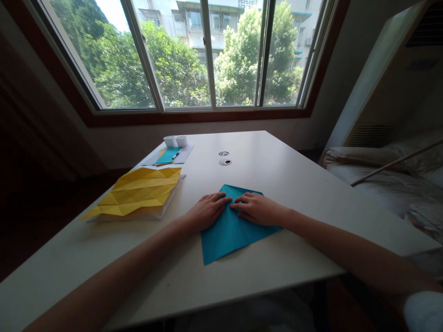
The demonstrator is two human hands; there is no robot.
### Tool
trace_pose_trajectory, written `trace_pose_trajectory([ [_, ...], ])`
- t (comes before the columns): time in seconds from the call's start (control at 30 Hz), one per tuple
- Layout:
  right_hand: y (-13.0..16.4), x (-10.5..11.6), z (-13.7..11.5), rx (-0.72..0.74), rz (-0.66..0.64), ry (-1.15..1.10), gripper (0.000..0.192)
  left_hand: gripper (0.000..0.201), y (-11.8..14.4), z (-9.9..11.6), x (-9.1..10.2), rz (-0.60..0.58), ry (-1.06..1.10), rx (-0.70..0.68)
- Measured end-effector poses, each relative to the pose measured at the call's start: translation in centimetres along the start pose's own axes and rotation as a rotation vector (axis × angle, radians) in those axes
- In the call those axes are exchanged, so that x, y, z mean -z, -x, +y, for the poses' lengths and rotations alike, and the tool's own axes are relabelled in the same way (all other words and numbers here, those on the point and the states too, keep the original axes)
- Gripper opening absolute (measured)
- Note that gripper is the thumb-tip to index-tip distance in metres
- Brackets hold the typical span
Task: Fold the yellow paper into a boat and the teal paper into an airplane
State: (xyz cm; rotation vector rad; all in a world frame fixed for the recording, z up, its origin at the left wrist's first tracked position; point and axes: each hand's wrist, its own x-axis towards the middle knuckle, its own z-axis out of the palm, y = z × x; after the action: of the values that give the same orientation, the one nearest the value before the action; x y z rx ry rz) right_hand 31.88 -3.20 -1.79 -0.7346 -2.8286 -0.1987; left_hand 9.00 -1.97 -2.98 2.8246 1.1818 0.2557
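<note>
A blue sheet of paper (pixel 231 237) lies on the white table in front of me, its far edge folded to a point. My left hand (pixel 208 210) rests on its left side, fingers stretched out toward the middle. From the right, my right hand (pixel 258 208) lies on the paper with its fingers extended and slightly spread. The fingertips of both hands almost meet near the upper middle of the sheet. Under the hands, part of the paper is hidden.
A creased yellow sheet (pixel 141 191) lies over white paper to the left. Farther back are a small teal sheet (pixel 168 155), a pen (pixel 176 154) and white paper cups (pixel 175 141). Two round stickers (pixel 224 162) lie mid-table. A sofa (pixel 377 170) stands right of the table (pixel 304 184).
</note>
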Motion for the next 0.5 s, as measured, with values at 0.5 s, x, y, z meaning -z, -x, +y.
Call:
trace_pose_trajectory([
  [0.5, 1.4, 2.2, 5.5, -0.387, -0.016, -0.113, 0.042, 0.041, 0.2, 0.1, 0.5, -0.011, -0.021, -0.010],
])
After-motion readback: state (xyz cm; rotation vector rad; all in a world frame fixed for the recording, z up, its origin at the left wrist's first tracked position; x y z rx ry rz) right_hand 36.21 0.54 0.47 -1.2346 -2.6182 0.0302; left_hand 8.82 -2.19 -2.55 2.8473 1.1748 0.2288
